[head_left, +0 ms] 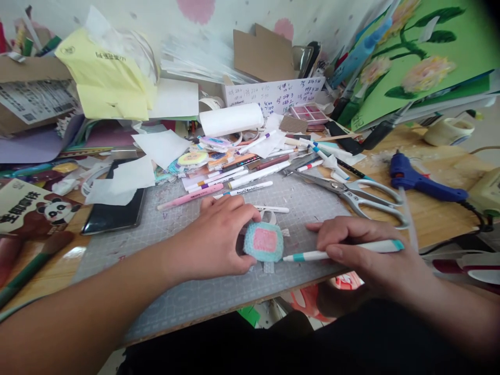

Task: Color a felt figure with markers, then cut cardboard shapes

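Near the mat's front edge (187,304), left hand (219,237) pinching blue-pink piece (264,241), right hand (363,250) gripping marker (344,251).

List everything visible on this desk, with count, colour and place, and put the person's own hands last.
Fuzzy patch: one, blue with pink centre, on the cutting mat.
Marker: one, white with teal bands, tip at the patch.
Cutting mat: one, grey, desk front.
Scissors: one pair, silver, right of the mat.
Glue gun: one, blue, far right.
Loose pens: several, white and pink, behind the hands.
Phone: one, black, left, partly under paper.
Paper roll: one, white, centre back.
Flower painting: one, green, upper right.
Left hand: fingers on the patch.
Right hand: holds the marker.
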`<state>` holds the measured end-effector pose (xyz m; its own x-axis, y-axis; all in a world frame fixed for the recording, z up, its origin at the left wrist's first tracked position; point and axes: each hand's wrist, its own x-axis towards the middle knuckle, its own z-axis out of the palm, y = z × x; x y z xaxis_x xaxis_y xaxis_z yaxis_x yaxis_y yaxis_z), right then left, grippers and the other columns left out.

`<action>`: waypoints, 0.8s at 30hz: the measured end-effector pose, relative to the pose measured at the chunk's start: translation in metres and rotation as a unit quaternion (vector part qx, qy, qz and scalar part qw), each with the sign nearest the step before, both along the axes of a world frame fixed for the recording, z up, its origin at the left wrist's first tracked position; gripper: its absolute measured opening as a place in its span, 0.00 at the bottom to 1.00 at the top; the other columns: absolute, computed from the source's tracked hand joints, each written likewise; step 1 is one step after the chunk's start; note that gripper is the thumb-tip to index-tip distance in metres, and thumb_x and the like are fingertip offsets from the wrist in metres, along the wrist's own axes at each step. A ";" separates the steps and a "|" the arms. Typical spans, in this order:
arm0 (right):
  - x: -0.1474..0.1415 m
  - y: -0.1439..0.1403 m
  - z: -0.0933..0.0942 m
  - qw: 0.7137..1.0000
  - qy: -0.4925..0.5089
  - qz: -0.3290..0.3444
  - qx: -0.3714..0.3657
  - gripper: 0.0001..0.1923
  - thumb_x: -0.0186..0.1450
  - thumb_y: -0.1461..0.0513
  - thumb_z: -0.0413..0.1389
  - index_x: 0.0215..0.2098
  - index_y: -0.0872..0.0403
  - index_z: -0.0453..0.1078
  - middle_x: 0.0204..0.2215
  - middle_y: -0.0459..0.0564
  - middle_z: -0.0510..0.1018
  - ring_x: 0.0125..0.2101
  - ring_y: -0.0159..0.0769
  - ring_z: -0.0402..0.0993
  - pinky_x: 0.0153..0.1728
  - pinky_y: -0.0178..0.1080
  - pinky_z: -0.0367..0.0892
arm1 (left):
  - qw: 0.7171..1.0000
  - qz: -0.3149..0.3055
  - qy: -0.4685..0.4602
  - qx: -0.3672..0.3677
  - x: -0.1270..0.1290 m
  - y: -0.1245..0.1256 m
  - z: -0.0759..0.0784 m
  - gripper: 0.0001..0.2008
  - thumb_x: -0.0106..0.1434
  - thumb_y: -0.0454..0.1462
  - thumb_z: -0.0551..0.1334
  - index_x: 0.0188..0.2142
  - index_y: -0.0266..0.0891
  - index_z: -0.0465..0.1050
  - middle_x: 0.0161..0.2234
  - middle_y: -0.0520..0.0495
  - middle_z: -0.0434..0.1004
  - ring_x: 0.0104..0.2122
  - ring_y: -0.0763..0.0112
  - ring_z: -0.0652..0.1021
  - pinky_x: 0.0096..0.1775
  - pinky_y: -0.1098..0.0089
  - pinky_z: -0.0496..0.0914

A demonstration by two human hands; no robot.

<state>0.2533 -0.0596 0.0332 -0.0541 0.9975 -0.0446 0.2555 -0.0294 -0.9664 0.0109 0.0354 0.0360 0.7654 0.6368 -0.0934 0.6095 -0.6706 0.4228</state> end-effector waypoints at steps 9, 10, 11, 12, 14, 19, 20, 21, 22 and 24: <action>0.000 0.003 -0.001 0.998 0.038 -0.025 -0.032 0.06 0.57 0.60 0.63 0.22 0.49 0.74 0.21 0.44 0.77 0.40 0.44 0.76 0.45 0.39 0.67 | 1.000 0.001 -0.007 -0.006 -0.003 -0.001 0.001 0.22 0.48 0.42 0.67 0.43 0.45 0.66 0.40 0.50 0.68 0.45 0.57 0.69 0.45 0.58 0.55; 0.000 0.004 -0.002 0.998 0.036 -0.030 -0.035 0.06 0.57 0.60 0.63 0.22 0.49 0.74 0.21 0.44 0.76 0.40 0.44 0.76 0.44 0.39 0.67 | 1.000 0.001 -0.009 -0.006 -0.004 -0.001 0.001 0.22 0.48 0.42 0.67 0.43 0.45 0.66 0.40 0.50 0.68 0.45 0.57 0.69 0.46 0.58 0.54; 0.000 0.005 -0.002 0.998 0.041 -0.042 -0.037 0.06 0.57 0.60 0.62 0.22 0.49 0.74 0.20 0.44 0.76 0.39 0.43 0.76 0.43 0.38 0.67 | 1.000 0.001 -0.011 -0.006 -0.004 -0.001 0.002 0.22 0.48 0.41 0.67 0.44 0.45 0.66 0.41 0.50 0.68 0.45 0.57 0.69 0.46 0.58 0.54; 0.000 0.005 -0.002 0.996 0.052 -0.055 -0.039 0.07 0.57 0.60 0.62 0.22 0.49 0.74 0.19 0.44 0.75 0.39 0.43 0.77 0.42 0.38 0.68 | 1.000 0.000 -0.012 -0.006 -0.003 -0.002 0.002 0.23 0.48 0.41 0.67 0.44 0.45 0.66 0.41 0.50 0.68 0.45 0.57 0.69 0.46 0.58 0.54; 0.000 0.006 -0.003 0.995 0.064 -0.056 -0.043 0.07 0.57 0.59 0.62 0.21 0.49 0.74 0.19 0.44 0.75 0.40 0.45 0.76 0.39 0.38 0.68 | 1.000 0.000 -0.011 -0.007 -0.003 -0.002 0.002 0.23 0.48 0.41 0.67 0.44 0.45 0.66 0.41 0.50 0.67 0.45 0.57 0.69 0.46 0.58 0.54; 0.000 0.006 -0.004 0.996 0.051 -0.062 -0.041 0.08 0.57 0.59 0.61 0.21 0.49 0.73 0.19 0.45 0.74 0.35 0.44 0.76 0.34 0.38 0.68 | 1.000 0.007 -0.013 -0.009 -0.003 -0.002 0.001 0.23 0.48 0.41 0.67 0.44 0.45 0.66 0.40 0.50 0.68 0.45 0.57 0.69 0.46 0.57 0.54; 0.000 0.006 -0.004 0.996 0.053 -0.063 -0.037 0.08 0.57 0.59 0.61 0.21 0.49 0.73 0.19 0.45 0.74 0.34 0.43 0.76 0.34 0.38 0.68 | 1.000 0.008 -0.013 -0.010 -0.003 -0.002 0.001 0.23 0.48 0.41 0.67 0.44 0.45 0.66 0.40 0.50 0.68 0.45 0.57 0.69 0.46 0.57 0.54; 0.000 0.006 -0.005 0.997 0.050 -0.055 -0.035 0.08 0.57 0.59 0.61 0.22 0.50 0.73 0.19 0.45 0.74 0.34 0.43 0.75 0.34 0.38 0.68 | 1.000 0.009 -0.012 -0.009 -0.003 -0.002 0.001 0.23 0.47 0.41 0.67 0.44 0.45 0.66 0.41 0.49 0.68 0.45 0.56 0.69 0.46 0.57 0.55; 0.001 0.006 -0.006 0.997 0.043 -0.045 -0.033 0.08 0.58 0.59 0.62 0.22 0.50 0.73 0.19 0.45 0.74 0.35 0.43 0.75 0.34 0.38 0.68 | 1.000 0.009 -0.010 -0.007 -0.003 -0.002 0.002 0.23 0.47 0.41 0.67 0.44 0.45 0.66 0.41 0.49 0.68 0.45 0.56 0.69 0.46 0.57 0.55; 0.003 0.008 -0.007 0.998 0.035 -0.044 -0.019 0.08 0.58 0.58 0.62 0.23 0.50 0.73 0.20 0.45 0.74 0.34 0.42 0.73 0.32 0.38 0.67 | 1.000 0.011 -0.003 0.001 -0.003 -0.003 0.003 0.24 0.47 0.42 0.68 0.43 0.44 0.67 0.41 0.48 0.68 0.44 0.55 0.69 0.46 0.56 0.56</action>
